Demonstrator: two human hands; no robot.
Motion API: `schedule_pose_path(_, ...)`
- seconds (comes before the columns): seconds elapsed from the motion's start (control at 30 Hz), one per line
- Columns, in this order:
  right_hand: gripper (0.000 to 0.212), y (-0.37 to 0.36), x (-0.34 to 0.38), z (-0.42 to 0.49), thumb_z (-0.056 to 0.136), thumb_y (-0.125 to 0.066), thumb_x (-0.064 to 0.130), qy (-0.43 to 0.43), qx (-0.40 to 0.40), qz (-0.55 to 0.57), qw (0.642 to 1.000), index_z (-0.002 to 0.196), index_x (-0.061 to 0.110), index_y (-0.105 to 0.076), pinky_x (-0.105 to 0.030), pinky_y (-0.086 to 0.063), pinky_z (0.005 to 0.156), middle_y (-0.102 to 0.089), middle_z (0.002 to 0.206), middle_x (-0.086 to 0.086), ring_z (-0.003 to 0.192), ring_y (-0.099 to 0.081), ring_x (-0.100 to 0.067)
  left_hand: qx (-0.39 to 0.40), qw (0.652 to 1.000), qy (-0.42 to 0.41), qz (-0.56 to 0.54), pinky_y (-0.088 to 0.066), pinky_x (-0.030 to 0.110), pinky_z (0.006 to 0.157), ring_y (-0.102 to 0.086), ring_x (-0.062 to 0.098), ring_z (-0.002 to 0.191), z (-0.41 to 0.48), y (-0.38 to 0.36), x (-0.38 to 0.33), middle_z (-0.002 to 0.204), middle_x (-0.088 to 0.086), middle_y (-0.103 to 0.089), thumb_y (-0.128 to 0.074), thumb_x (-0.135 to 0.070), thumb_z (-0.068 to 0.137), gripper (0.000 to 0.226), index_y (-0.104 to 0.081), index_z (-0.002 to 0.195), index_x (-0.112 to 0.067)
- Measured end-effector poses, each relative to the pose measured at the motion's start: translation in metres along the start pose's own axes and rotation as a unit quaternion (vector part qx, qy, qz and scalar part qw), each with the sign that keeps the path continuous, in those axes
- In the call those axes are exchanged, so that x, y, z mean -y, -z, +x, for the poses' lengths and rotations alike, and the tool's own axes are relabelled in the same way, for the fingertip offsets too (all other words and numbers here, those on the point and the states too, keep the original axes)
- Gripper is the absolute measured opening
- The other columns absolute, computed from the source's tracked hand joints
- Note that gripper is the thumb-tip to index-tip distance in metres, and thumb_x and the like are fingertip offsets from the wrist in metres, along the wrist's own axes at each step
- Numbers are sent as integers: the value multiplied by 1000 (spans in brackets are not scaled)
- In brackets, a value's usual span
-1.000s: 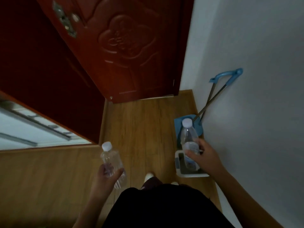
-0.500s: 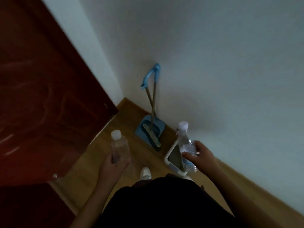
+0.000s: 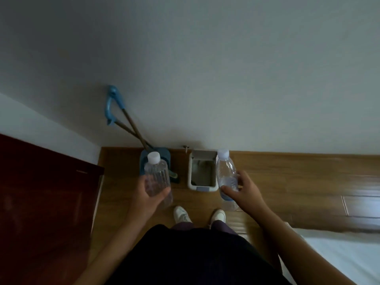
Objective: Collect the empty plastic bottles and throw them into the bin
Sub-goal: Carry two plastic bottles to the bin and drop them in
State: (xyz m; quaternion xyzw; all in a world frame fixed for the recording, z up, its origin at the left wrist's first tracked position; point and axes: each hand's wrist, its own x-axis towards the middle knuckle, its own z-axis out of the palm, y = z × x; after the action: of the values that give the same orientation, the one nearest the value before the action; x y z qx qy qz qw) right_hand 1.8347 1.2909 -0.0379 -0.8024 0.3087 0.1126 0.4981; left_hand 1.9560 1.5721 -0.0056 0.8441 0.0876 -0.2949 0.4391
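A wooden floor (image 3: 287, 182) meets a white wall at mid-frame, where the open bin (image 3: 202, 171) stands. The left hand (image 3: 148, 194) clasps one upright clear bottle (image 3: 156, 175) left of it; the right hand (image 3: 244, 190) clasps another bottle (image 3: 225, 173) at its right edge.

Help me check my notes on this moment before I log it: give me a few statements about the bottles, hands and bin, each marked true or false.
1. Each hand holds one bottle. True: the left hand holds the ribbed bottle and the right hand holds the rounded bottle.
2. Both bottles have white caps on. True.
3. The bin has its lid shut. False: its lid is up and the inside shows.
4. One bottle is already inside the bin. False: both are in a hand's grip above the floor.
5. The bin stands by the wall, with the blue dustpan set to its left in the picture. True.
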Motion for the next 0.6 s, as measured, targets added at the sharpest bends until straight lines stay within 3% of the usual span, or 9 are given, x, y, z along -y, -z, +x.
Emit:
schedule_pose_path(0.1,59,-2,-2,7,73,-76,53,-9,-8,6,1000,120,27,-53,-33,-58,79,-67,109,7,93,-67,-11,23,999,-23,26,-45,37,87,-49,10,111,10,-16,-5,117,-15,-51,-79,-39,79,60,-46,128,-32)
schedule_pose_path(0.2,60,-13,-10,21,70,-75,57,-22,-9,7,1000,116,24,-55,-32,-57,77,-68,107,6,93,-67,-12,41,998,-21,54,-50,40,87,-52,14,119,29,-29,3,130,-9,-54,-78,-48,75,68,-48,133,-30)
schedule_pose_path(0.3,65,-32,-29,46,66,-71,63,-45,-13,20,999,115,23,-57,-34,-58,82,-68,107,6,97,-67,-11,54,997,-8,61,-47,29,79,-50,10,117,60,-47,21,132,-9,-53,-78,-47,76,64,-49,131,-32)
schedule_pose_path(0.4,49,-65,-63,81,73,-77,51,-69,-7,42,997,110,25,-58,-33,-58,81,-68,105,8,98,-66,-10,68,995,-8,78,-36,14,67,-48,1,105,99,-76,48,119,-17,-47,-77,-39,80,62,-47,134,-32)
schedule_pose_path(0.5,51,-103,-104,117,74,-76,49,-89,-5,61,994,115,25,-57,-29,-58,81,-67,110,8,101,-65,-8,85,993,16,79,-33,13,64,-46,-9,90,145,-111,87,116,-17,-47,-77,-36,81,65,-44,138,-30)
schedule_pose_path(0.6,49,-141,-150,151,76,-77,44,-93,-12,72,993,116,24,-57,-19,-53,76,-66,109,10,101,-63,-4,98,993,32,54,-38,16,66,-51,2,105,194,-150,132,122,-16,-51,-78,-33,80,66,-43,136,-33)
